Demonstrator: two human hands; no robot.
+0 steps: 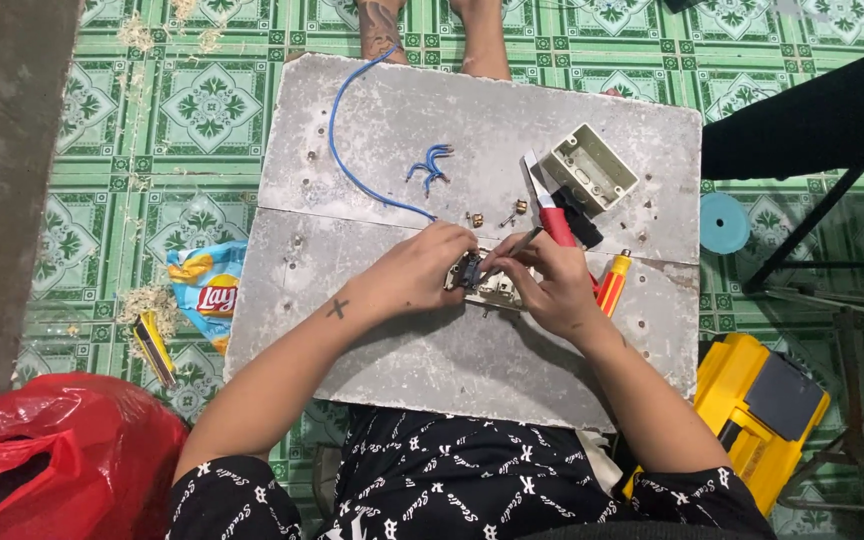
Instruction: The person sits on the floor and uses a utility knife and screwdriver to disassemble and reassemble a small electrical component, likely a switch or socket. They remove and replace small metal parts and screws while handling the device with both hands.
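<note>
My left hand and my right hand meet over a grey board and together hold a small cream and dark electrical socket part. My right hand also pinches a thin dark screwdriver shaft that points up and right from the part. A long blue wire curves across the board toward my left hand.
On the board lie short bent blue wire pieces, small brass screws, a cream wall box, red-handled pliers and an orange and yellow screwdriver. A yellow tool case stands right, a red bag and a snack bag left.
</note>
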